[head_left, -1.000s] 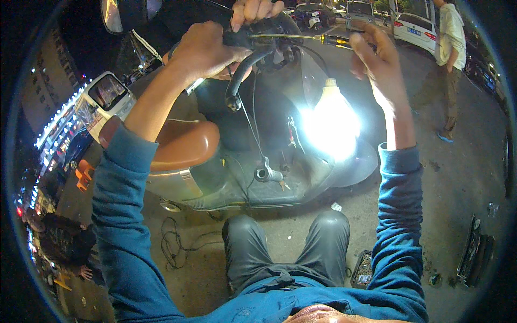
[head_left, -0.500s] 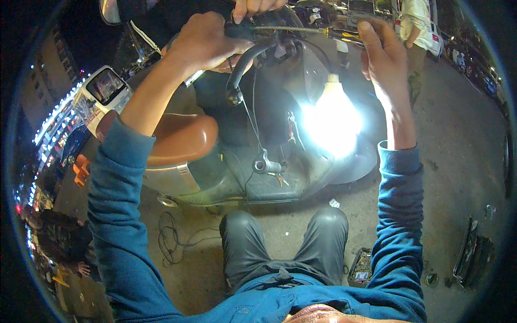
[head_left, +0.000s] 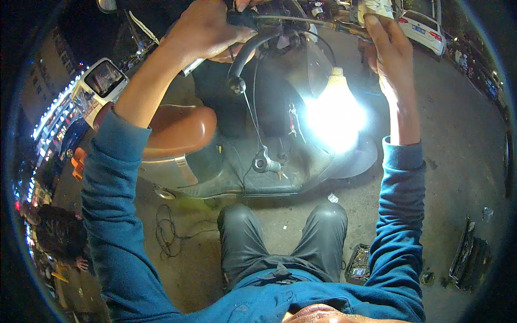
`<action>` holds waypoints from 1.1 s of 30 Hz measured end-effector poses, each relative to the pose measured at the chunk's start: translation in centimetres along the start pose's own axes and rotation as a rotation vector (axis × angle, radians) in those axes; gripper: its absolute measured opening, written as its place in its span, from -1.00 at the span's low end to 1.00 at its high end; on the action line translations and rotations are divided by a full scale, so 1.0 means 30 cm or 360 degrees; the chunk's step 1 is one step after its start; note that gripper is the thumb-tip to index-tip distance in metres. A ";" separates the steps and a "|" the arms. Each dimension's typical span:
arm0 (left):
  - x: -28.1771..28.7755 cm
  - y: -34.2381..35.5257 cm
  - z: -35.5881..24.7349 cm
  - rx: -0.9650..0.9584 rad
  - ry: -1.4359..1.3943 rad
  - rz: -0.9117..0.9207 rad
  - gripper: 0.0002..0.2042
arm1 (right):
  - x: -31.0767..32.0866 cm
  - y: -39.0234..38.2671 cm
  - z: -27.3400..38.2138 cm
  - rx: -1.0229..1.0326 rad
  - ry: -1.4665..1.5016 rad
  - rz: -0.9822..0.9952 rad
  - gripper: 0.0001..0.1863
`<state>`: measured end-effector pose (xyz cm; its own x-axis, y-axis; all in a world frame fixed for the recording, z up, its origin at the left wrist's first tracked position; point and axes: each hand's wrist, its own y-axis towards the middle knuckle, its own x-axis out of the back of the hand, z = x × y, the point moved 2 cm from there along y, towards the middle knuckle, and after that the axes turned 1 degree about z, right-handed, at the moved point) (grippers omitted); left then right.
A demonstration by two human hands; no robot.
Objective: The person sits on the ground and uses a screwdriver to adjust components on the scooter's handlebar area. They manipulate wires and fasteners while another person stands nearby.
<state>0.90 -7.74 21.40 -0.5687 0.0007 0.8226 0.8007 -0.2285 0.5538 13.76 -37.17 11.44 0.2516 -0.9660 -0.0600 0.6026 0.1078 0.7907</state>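
My right hand (head_left: 392,51) is closed round the handle of a screwdriver (head_left: 301,20), whose long shaft points left. The shaft's tip ends at dark parts near my left hand (head_left: 202,35). That hand is closed at the handlebar area of a scooter (head_left: 226,175); what its fingers grip is dark and partly hidden. Another person's fingers (head_left: 245,4) show at the top edge beside it. Below my left hand a curved black handlebar end (head_left: 245,62) sticks out. From it a thin cable runs down to a grey lock cylinder (head_left: 264,162) with keys, hanging loose.
A glaring lit bulb (head_left: 336,116) hangs left of my right forearm. The scooter's brown seat (head_left: 183,129) is beside my left forearm. A coiled cable (head_left: 169,231), a tool box (head_left: 358,264) and black parts (head_left: 468,255) lie on the ground. A white car (head_left: 423,29) stands far right.
The view has shifted slightly, and both hands sit a little farther apart. My right hand still holds the screwdriver. The person standing at upper right has moved left, uncovering the white car.
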 end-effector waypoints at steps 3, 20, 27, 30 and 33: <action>0.019 -0.004 -0.033 0.0086 -0.0198 0.0056 -0.61 | 0.005 0.001 -0.004 0.0028 -0.0036 0.0064 -0.42; 0.073 -0.017 -0.109 0.0486 -0.0093 0.0128 -0.56 | -0.012 0.001 0.030 0.0127 0.0008 -0.0038 -0.59; 0.080 -0.021 -0.116 0.0452 0.0034 0.0081 -0.56 | 0.002 0.002 0.026 0.0206 -0.0047 -0.0004 -0.45; 0.079 -0.022 -0.115 0.0519 -0.0141 0.0150 -0.54 | -0.004 -0.009 0.017 0.0008 -0.0069 -0.0064 -0.48; 0.080 -0.022 -0.114 0.0471 -0.0081 0.0121 -0.54 | -0.009 -0.021 0.028 0.0235 -0.0047 -0.0066 -0.47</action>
<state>-1.63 -10.92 22.58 -0.5009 0.0449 0.8644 0.8649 0.0635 0.4979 12.68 -37.17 11.47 0.2050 -0.9756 -0.0782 0.4936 0.0341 0.8690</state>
